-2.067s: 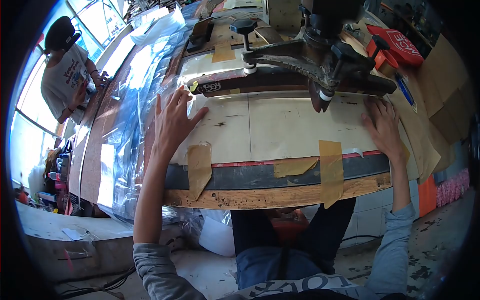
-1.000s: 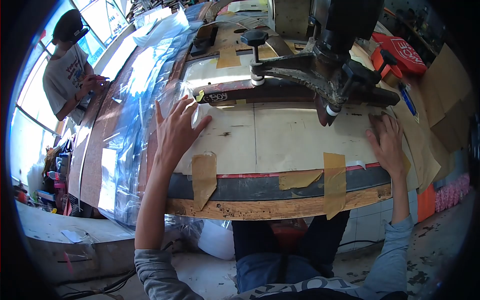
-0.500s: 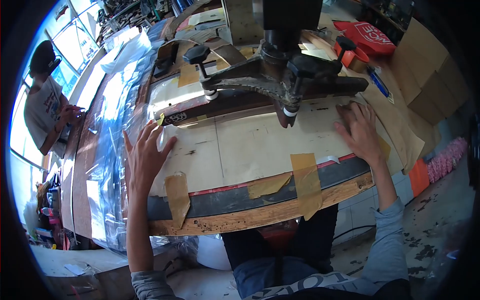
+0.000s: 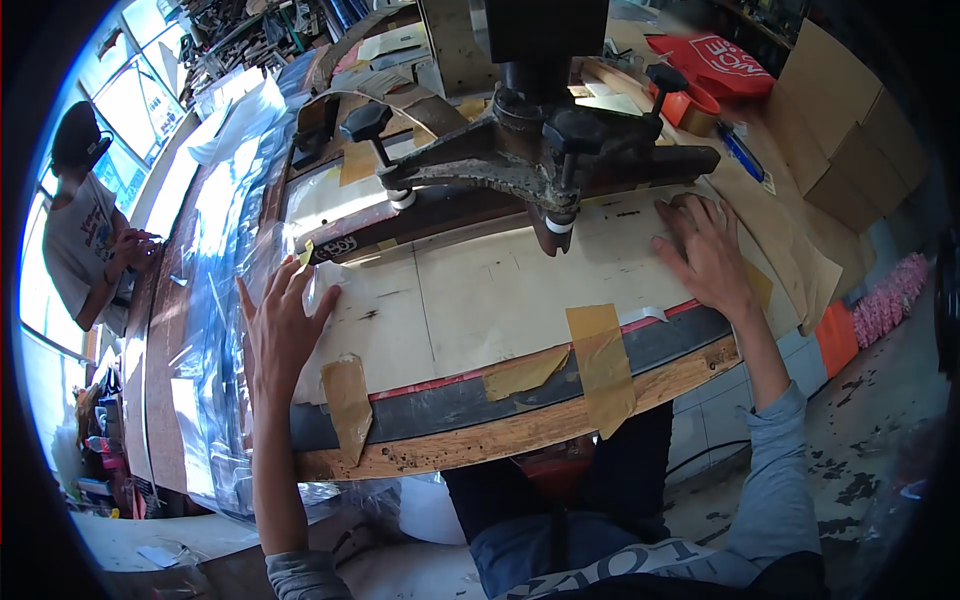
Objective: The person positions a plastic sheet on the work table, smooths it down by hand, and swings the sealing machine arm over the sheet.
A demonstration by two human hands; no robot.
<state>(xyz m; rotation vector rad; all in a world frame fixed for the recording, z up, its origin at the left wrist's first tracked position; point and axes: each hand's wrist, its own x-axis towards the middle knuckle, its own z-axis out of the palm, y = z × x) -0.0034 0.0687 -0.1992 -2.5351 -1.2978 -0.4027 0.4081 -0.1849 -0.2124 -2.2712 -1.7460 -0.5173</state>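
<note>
The view is swinging, so the board (image 4: 500, 290) is now appearing more slanted, but the hands are keeping their places at its two ends. This suggests that the board itself is not being shifted. It is lying before the bar (image 4: 455, 222), under the press (image 4: 535, 165). The left hand (image 4: 283, 330) is spreading its fingers; the right hand (image 4: 706, 262) is resting open, thumb apart. Neither is pinching anything visible; I cannot tell how firmly they are pressing.
</note>
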